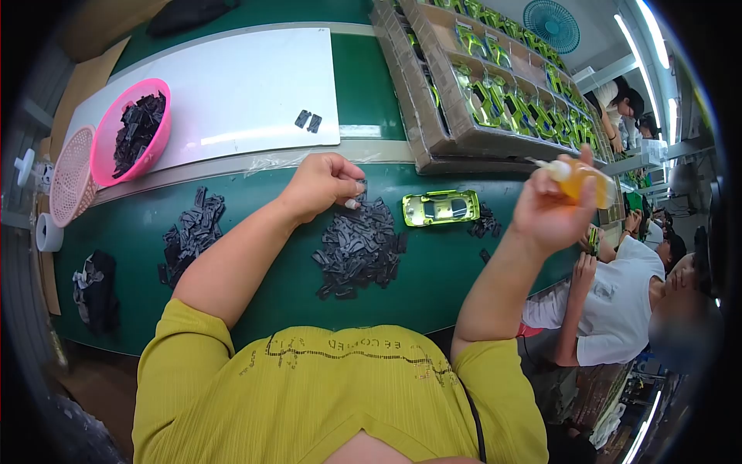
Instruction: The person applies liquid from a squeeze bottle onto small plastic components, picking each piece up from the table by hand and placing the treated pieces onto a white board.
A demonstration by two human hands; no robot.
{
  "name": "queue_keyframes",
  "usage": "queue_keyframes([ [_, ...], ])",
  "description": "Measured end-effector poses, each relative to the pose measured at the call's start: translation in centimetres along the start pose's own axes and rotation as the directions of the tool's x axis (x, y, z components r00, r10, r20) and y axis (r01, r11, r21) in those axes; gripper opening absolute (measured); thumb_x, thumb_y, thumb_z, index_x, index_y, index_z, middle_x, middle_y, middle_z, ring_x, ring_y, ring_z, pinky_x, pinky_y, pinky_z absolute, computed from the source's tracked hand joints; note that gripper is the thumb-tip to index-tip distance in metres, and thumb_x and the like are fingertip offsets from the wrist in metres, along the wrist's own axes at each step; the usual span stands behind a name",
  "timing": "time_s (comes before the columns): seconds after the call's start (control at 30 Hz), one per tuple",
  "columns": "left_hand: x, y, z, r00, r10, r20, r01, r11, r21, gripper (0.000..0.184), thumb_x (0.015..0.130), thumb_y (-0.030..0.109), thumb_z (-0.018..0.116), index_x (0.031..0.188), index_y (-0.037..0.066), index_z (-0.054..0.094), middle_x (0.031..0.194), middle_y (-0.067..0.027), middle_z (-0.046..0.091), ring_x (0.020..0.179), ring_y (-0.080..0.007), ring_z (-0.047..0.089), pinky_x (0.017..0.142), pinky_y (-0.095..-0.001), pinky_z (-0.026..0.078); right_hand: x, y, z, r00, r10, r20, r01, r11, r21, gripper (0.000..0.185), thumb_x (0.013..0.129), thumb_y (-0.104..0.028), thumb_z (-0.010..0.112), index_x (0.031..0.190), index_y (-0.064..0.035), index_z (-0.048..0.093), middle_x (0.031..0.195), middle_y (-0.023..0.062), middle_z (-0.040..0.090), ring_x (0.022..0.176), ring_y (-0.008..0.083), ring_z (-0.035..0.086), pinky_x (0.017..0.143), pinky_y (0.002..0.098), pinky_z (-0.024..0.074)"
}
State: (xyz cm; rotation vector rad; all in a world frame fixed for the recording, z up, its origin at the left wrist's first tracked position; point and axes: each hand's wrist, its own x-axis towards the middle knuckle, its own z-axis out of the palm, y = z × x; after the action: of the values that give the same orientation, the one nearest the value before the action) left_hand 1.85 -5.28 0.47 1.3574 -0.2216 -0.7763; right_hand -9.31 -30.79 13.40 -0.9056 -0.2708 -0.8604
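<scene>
While the left hand (318, 185) pinches a small black piece (363, 186), likely light, the right hand (541, 213) grips a bottle (573, 182), probably soft, best held by its body.

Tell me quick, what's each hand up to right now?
Left hand: closed, seemingly pinching a small black piece by the black pile.
Right hand: closed around a bottle, orange inside.

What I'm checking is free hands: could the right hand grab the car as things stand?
Probably not: the right hand is taken up by a bottle, though only some low black pieces seem to lie between it and the car.
</scene>
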Motion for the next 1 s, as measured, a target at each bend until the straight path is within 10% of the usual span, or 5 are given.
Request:
queue_keyframes([
  [0.7,0.1,-0.9,-0.1,0.997,0.069,-0.021,-0.070,0.997,-0.041,0.023,0.079,-0.003,0.066,0.101,-0.007,0.060,0.087,-0.0122,0.063,0.068,-0.0174,0.064,0.062,-0.0270,0.055,-9.6,6.6,-2.6,0.860,0.480,-0.172,-0.473,0.877,0.085,0.035,0.088,-0.020,0.056,0.116,-0.0001,0.052,0.090,0.0146,0.063,0.060,0.0138,0.053,0.052,0.0251,0.0449],
  [1.0,2.1,1.8,-5.6,0.757,0.374,-0.535,-0.192,0.911,0.366,0.020,0.076,0.001,0.067,0.095,-0.006,0.063,0.081,-0.0129,0.066,0.065,-0.0161,0.065,0.060,-0.0267,0.052,-9.3,6.6,-2.8,0.841,0.506,-0.192,-0.498,0.862,0.093,0.032,0.087,-0.019,0.057,0.113,-0.0002,0.054,0.090,0.0144,0.062,0.063,0.0140,0.056,0.053,0.0227,0.0456],
])
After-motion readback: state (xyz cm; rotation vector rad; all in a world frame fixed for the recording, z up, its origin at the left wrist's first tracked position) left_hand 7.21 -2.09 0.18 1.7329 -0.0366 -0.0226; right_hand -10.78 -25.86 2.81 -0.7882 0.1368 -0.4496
